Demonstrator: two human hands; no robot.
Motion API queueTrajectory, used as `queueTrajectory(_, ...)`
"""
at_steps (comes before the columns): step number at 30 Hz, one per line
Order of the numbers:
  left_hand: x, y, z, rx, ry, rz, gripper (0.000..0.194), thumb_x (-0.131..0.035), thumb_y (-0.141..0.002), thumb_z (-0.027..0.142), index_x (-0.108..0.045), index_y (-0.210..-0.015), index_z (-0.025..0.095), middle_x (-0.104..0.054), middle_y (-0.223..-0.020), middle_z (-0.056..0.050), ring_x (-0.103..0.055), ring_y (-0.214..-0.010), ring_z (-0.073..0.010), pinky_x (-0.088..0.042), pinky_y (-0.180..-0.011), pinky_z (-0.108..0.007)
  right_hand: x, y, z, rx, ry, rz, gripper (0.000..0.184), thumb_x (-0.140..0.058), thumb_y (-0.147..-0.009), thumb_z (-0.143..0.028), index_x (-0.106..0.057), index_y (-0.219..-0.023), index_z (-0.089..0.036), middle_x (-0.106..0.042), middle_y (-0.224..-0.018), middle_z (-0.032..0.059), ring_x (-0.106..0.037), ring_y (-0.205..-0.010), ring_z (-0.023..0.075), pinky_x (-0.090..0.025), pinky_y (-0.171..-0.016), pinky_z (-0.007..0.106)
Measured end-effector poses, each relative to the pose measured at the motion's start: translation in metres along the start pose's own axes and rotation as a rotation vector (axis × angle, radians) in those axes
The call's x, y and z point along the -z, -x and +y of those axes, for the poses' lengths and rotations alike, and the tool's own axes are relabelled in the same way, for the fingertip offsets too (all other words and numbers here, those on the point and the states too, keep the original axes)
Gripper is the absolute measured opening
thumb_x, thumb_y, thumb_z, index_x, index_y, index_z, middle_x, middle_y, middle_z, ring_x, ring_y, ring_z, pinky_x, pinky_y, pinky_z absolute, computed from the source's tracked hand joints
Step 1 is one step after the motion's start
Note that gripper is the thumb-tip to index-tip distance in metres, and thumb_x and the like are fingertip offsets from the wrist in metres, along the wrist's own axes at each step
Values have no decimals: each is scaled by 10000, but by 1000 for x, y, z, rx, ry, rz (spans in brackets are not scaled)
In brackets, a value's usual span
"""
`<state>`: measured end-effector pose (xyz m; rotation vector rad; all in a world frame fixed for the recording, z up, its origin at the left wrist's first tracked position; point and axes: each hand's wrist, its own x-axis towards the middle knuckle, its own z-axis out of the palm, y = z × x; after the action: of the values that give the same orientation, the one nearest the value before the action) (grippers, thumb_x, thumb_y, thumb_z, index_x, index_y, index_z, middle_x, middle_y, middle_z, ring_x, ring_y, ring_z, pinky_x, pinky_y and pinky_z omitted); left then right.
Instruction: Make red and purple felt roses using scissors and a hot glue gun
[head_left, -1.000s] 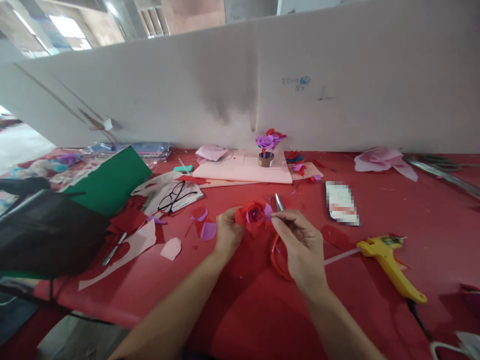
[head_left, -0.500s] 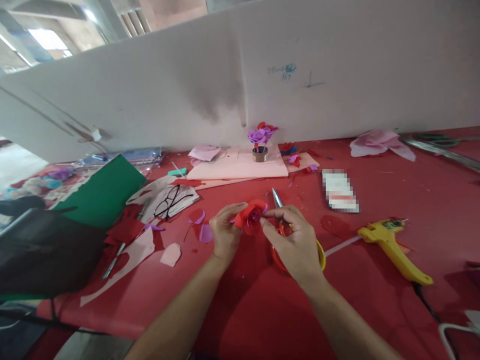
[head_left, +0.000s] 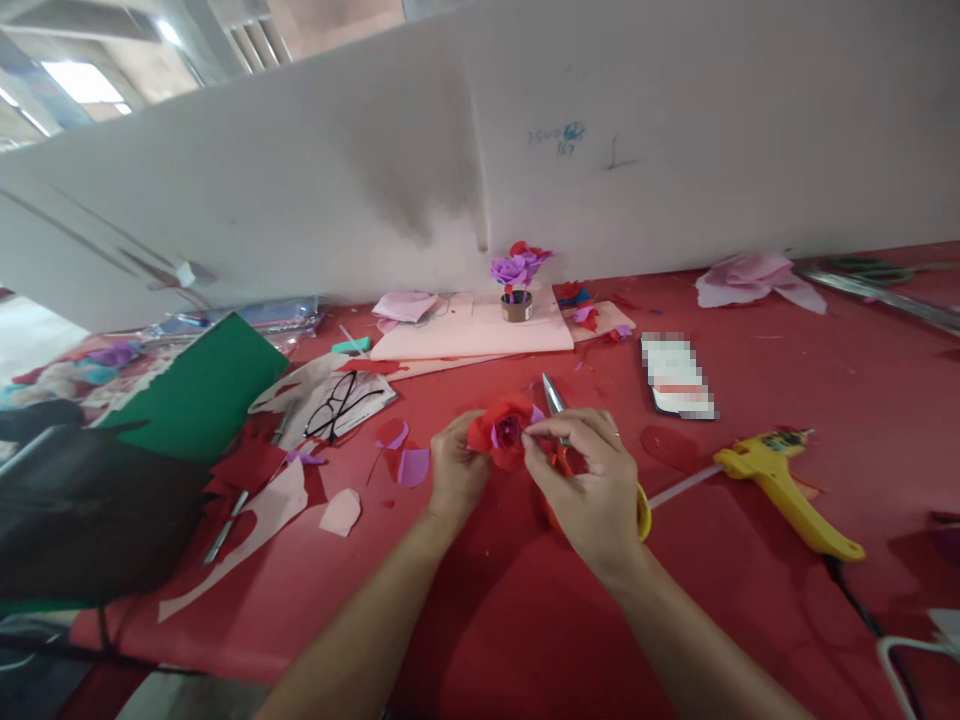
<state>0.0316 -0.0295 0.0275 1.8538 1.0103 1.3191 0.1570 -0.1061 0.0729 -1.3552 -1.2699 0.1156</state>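
Note:
A red and purple handmade flower (head_left: 504,432) is held above the red table, its purple centre facing me. My left hand (head_left: 457,468) is closed around its underside from the left. With thumb and index finger together, my right hand (head_left: 592,480) pinches a petal edge on the flower's right side. Scissors (head_left: 553,395) lie under and behind my right hand, blades pointing away, their handles mostly covered. A yellow ring-shaped rim (head_left: 643,512) shows beside that hand, the rest of it hidden. Loose purple petals (head_left: 413,467) and a pale pink piece (head_left: 341,511) lie to the left.
A yellow glue gun (head_left: 791,490) with its cord lies at right, a phone (head_left: 677,376) behind it. Eyeglasses (head_left: 341,405) rest on papers at left, near a green sheet (head_left: 210,385). A small pot (head_left: 517,306) of flowers stands at the back before the white panel (head_left: 337,180).
The flower has turned a little, so its purple centre shows more openly. Both hands stay on it, and the whole view has shifted slightly.

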Motion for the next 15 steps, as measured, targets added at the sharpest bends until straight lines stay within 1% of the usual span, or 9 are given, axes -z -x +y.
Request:
queueTrajectory(2, 0, 0, -1, -38, 8, -10, 100, -614, -721, 112, -699, -712, 164, -691, -691, -5, -614, -624, -119, -475, -592, -201, 1, -1, 0, -7, -8, 5, 109, -643, -772, -132, -619, -773, -237, -631, -788, 5, -545, -800, 183, -440, -773, 361)
queueTrajectory(4, 0, 0, -4, -46, 14, -10, 127, -591, -729, 104, -692, -688, 169, -683, -688, -7, -607, -622, -121, -472, -595, -208, 3, -1, 1, -58, -46, 2, 103, -630, -777, -136, -613, -789, -237, -631, -798, 4, -544, -804, 183, -435, -770, 357)
queueTrajectory(7, -1, 2, -10, -24, 30, 13, 140, -580, -730, 106, -678, -654, 172, -657, -654, -2, -587, -603, -123, -472, -591, -221, 5, -1, 4, -216, -143, 9, 86, -602, -796, -161, -608, -837, -237, -613, -831, 10, -544, -791, 179, -436, -740, 343)
queueTrajectory(9, -2, 3, -13, -10, 39, 29, 139, -585, -729, 110, -669, -636, 171, -646, -634, 0, -579, -593, -123, -471, -582, -221, 7, -1, 6, -293, -197, 8, 64, -593, -806, -188, -611, -842, -237, -601, -853, 17, -547, -800, 181, -434, -733, 339)
queueTrajectory(12, -1, 3, -12, -20, 35, 33, 116, -603, -739, 122, -703, -720, 177, -694, -705, -21, -618, -639, -134, -494, -605, -226, 8, -4, 6, -303, -210, -30, 34, -598, -807, -228, -631, -812, -237, -589, -876, 25, -551, -865, 199, -426, -778, 358)
queueTrajectory(15, 0, 2, -7, -86, 7, 27, 135, -621, -759, 160, -734, -827, 190, -738, -823, -52, -664, -719, -152, -530, -669, -251, 7, -5, 4, -273, -111, -57, 23, -632, -782, -259, -647, -784, -242, -583, -881, 29, -538, -905, 218, -413, -830, 394)
